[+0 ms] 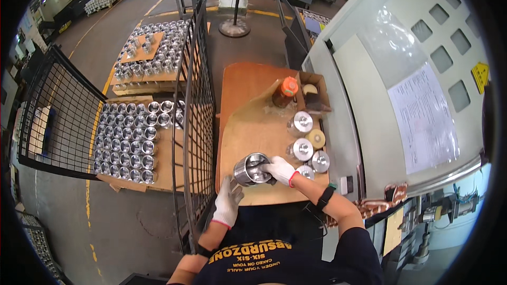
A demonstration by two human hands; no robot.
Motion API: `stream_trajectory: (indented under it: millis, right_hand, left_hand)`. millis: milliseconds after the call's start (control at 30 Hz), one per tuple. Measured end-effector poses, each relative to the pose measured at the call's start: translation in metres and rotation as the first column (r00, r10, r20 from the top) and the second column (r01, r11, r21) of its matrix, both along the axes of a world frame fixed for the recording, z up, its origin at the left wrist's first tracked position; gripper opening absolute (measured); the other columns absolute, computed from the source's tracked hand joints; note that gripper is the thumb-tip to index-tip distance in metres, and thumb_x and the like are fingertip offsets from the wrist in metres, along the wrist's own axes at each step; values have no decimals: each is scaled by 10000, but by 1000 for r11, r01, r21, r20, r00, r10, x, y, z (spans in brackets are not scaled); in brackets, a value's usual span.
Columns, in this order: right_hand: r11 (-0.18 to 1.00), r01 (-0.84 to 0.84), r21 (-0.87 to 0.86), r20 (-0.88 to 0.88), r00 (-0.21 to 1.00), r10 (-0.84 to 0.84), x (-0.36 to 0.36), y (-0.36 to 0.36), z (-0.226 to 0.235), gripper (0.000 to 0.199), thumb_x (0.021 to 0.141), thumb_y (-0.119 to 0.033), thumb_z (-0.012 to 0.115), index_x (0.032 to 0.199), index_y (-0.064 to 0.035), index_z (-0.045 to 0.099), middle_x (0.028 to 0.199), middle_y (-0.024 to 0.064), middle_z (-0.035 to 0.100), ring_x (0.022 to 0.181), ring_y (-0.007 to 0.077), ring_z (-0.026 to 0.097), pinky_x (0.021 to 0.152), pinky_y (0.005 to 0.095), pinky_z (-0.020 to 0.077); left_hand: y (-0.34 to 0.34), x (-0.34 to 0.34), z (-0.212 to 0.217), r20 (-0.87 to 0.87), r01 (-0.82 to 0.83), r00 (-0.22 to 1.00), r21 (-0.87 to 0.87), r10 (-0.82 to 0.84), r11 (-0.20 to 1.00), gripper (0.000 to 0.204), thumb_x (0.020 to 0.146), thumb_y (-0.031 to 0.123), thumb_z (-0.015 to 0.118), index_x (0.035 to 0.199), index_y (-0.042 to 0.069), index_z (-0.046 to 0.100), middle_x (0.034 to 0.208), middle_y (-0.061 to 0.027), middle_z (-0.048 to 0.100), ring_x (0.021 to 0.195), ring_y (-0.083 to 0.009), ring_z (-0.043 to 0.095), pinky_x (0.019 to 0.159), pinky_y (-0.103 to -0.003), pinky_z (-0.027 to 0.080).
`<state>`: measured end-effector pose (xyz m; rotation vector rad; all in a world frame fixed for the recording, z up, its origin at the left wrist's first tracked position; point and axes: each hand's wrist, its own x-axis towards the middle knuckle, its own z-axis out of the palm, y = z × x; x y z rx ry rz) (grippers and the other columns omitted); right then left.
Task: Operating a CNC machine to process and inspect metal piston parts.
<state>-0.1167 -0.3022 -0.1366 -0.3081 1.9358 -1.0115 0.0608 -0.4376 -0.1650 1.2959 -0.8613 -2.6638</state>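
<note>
A shiny metal piston (244,172), its hollow end showing, is held tilted above the near part of a brown-topped table (248,137). My right hand (280,170), in a white glove with a pink cuff, grips its right side, with the fingers partly hidden at the rim. My left hand (228,203), gloved the same way, is just below and left of the piston. Its fingers are stretched out, and whether the tips touch the metal I cannot tell. Right of my hands stand several more pistons (302,149), beside a yellowish round piece (316,138).
An orange-capped bottle (285,93) and an open cardboard box (320,85) stand at the table's far right. A black mesh cage wall (198,121) runs along its left. Beyond it, pistons (124,142) stand in rows. A grey machine door (343,100) rises on the right.
</note>
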Motion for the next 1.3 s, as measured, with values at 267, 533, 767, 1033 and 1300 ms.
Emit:
stream_trajectory:
  millis: [267,533,767,1033,1300]
  right_hand:
    - [965,209,160,-634,771,-61,-189,-86,-129,303,854,-193,535,835,58,704,653,228,674,591,314,704,572,447,562]
    - [946,243,215,-573,816,-79,-328,-186,-142,346,868,-224,503,915,27,737,883,258,694,819,386,687,726,475,550]
    - [921,279,271,-565,821,-82,-359,-224,-116,345,877,-243,537,1022,-7,743,1106,273,677,1087,422,650,895,479,534]
    - [967,247,55,-484,854,-191,-331,-196,-122,499,938,-427,534,1153,-4,685,1133,284,677,1128,392,638,924,449,490]
    - [959,-163,-232,-459,888,40,-10,-28,-97,378,920,-391,605,1126,-80,663,1094,196,699,1019,385,659,879,463,523]
  left_hand:
    - [4,17,-5,-56,144,985,-267,-165,953,492,1026,309,512,1373,-40,517,1318,-161,605,1226,-254,566,1075,-380,411]
    - [6,13,-10,-5,-62,998,-167,62,984,469,1004,271,539,1331,-65,521,1256,-171,628,1139,-254,606,1012,-377,457]
    - [15,8,-7,48,-467,883,-10,467,884,462,963,290,587,1269,-50,518,1007,-67,563,916,-178,505,834,-324,421]
    - [2,5,-24,-235,-208,952,-31,195,978,448,1022,277,535,1326,-52,529,1212,-133,642,1088,-216,621,949,-356,490]
    - [-1,-11,18,-15,253,964,-273,-267,928,492,996,300,570,1388,8,517,1309,-121,609,1148,-210,578,967,-337,471]
